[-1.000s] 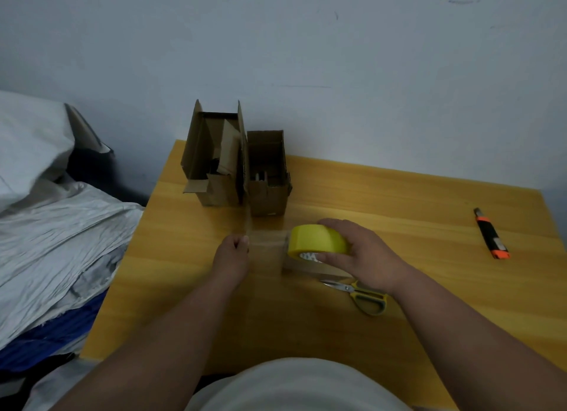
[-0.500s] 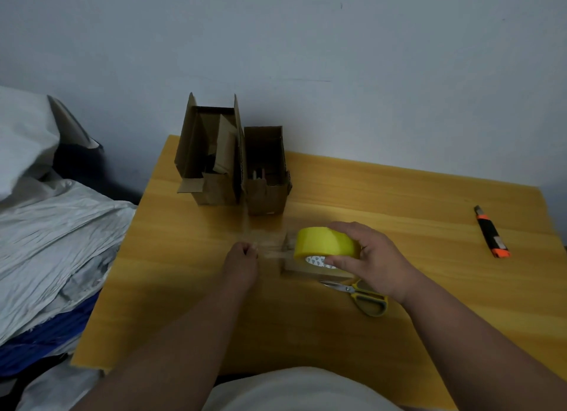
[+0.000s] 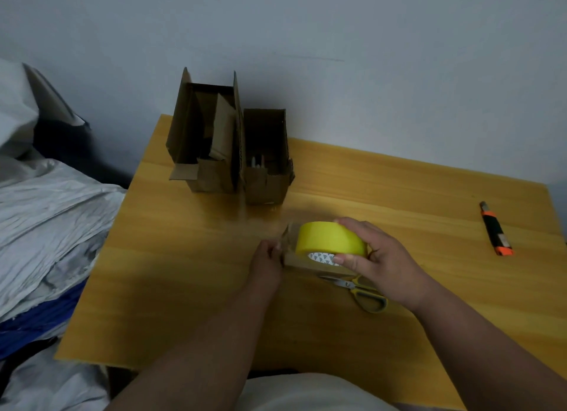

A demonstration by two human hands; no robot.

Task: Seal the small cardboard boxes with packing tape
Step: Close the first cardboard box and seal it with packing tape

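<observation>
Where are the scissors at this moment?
In the head view, the scissors lie on the table, just nearer the person than the small box, partly under the right hand.

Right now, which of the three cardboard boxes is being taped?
The small flat box under the yellow tape roll, between both hands. The two tall boxes stand open by the wall, untouched.

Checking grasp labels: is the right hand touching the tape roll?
Touching. The head view shows the right hand wrapped over the yellow tape roll, thumb on its near side, fingers on top.
</observation>
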